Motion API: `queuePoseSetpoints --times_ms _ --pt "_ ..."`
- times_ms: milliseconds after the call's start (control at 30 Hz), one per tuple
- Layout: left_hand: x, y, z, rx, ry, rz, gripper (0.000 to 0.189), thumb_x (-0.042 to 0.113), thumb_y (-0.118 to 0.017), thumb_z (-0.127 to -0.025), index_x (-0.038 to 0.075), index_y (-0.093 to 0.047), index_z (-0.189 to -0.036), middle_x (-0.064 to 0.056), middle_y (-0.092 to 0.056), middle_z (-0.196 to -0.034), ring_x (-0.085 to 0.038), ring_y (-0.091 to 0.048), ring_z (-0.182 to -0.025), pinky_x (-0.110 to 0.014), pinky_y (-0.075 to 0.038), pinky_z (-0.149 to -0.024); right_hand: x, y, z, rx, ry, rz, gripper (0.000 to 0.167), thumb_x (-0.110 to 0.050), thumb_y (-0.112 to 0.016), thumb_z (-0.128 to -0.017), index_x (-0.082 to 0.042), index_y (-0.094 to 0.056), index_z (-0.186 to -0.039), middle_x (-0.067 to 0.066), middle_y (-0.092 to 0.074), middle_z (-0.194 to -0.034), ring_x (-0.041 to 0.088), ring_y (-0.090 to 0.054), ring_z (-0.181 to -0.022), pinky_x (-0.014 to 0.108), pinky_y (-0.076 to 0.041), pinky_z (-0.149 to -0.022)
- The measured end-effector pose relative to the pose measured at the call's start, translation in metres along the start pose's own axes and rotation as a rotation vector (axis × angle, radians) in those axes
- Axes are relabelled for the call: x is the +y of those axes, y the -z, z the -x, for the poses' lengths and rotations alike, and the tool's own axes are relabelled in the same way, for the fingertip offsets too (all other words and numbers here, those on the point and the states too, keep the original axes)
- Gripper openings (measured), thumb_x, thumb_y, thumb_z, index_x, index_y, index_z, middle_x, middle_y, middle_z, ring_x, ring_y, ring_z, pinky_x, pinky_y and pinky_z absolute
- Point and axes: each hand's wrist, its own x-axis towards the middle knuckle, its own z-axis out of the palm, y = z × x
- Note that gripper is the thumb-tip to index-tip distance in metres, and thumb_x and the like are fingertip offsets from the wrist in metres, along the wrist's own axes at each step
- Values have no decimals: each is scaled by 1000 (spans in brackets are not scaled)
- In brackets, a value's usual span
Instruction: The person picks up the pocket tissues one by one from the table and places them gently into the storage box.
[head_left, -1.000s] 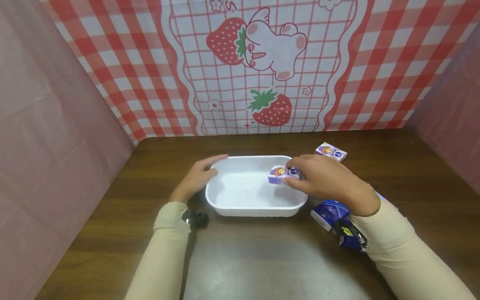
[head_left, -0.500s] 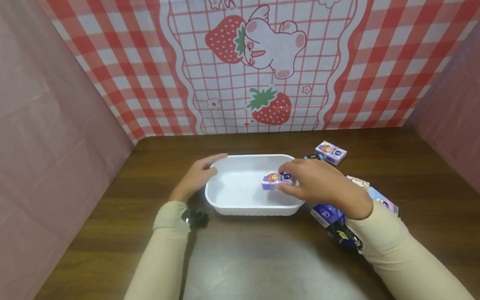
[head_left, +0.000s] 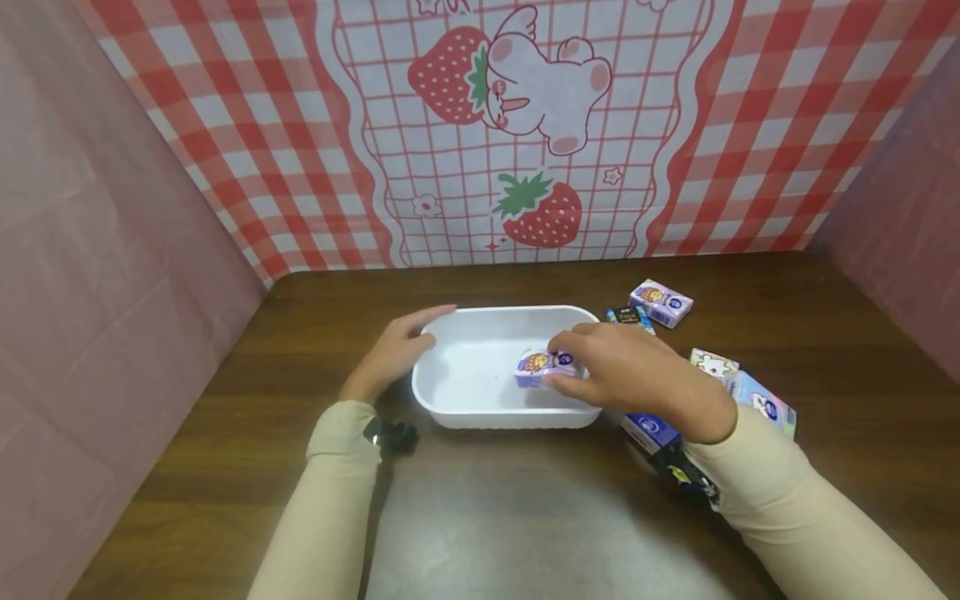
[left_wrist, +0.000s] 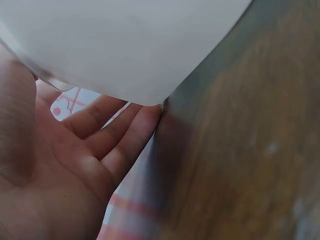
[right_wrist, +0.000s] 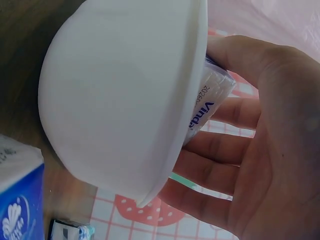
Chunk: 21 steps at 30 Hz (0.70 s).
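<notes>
In the head view my right hand (head_left: 630, 367) pinches a small purple-and-white tissue pack (head_left: 531, 369) between thumb and fingers. The pack is inside the right part of a white plastic basin (head_left: 510, 421), and in the right wrist view the basin wall (right_wrist: 115, 95) partly hides it. Lettering shows on the end of the tissue pack (right_wrist: 212, 97). My left hand (head_left: 386, 358) holds the basin's left end, thumb over the rim. Its fingers lie along the outside of the wall, as the left wrist view of the hand (left_wrist: 75, 160) shows.
Right of the basin lie another purple tissue pack (head_left: 662, 302), a dark blue-edged pack (head_left: 628, 317), a pastel pack (head_left: 763, 406), a cartoon-printed pack (head_left: 712, 363) and a blue pack (head_left: 651, 429), partly under my right arm. A checked strawberry cloth (head_left: 540, 212) hangs behind the wooden table (head_left: 225, 467).
My right hand has moved left and lower into the basin with the tissue pack, uncovering packs on the right. My left hand has stayed on the rim.
</notes>
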Motion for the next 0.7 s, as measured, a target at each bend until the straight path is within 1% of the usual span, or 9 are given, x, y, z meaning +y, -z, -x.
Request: queuePoseSetpoints --times_ms 100,267,433,533,700 --pt "1 -1 -1 -2 -17 -18 44 20 -55 -100 41 -57 -139 12 -55 -142 -15 -51 -131 -47 -44 -106 -1 0 0 0 1 12 49 -52 -66 -91 -15 -70 -123 2 -71 -110 18 -66 -92 42 -58 -77" --pt "4 -4 -2 10 -39 -57 44 20 -57 -99 41 -58 -138 11 -56 -142 -17 -50 -132 -50 -43 -107 -3 0 0 3 14 11 48 -51 -67 -92 -14 -71 -123 2 -70 -108 17 -65 -90 42 -57 -77" --pt "8 -12 -4 14 -38 -106 44 20 -58 -98 40 -59 -138 10 -56 -142 -18 -49 -133 -50 -43 -107 -5 -4 -1 6 40 1 46 -50 -66 -92 -13 -72 -120 0 -70 -104 16 -64 -91 40 -57 -79" --pt "10 -16 -5 15 -63 -123 45 17 -58 -97 35 -59 -139 7 -56 -143 -20 -48 -134 -50 -42 -108 -6 -6 -1 16 59 4 45 -50 -67 -92 -13 -73 -118 -1 -70 -101 15 -64 -89 39 -57 -78" --pt "14 -20 -5 19 -90 -131 47 13 -58 -96 32 -60 -140 5 -56 -143 -20 -48 -134 -49 -40 -109 -7 -9 -2 32 92 12 43 -48 -67 -92 -12 -73 -116 -1 -70 -98 15 -64 -85 40 -57 -78"
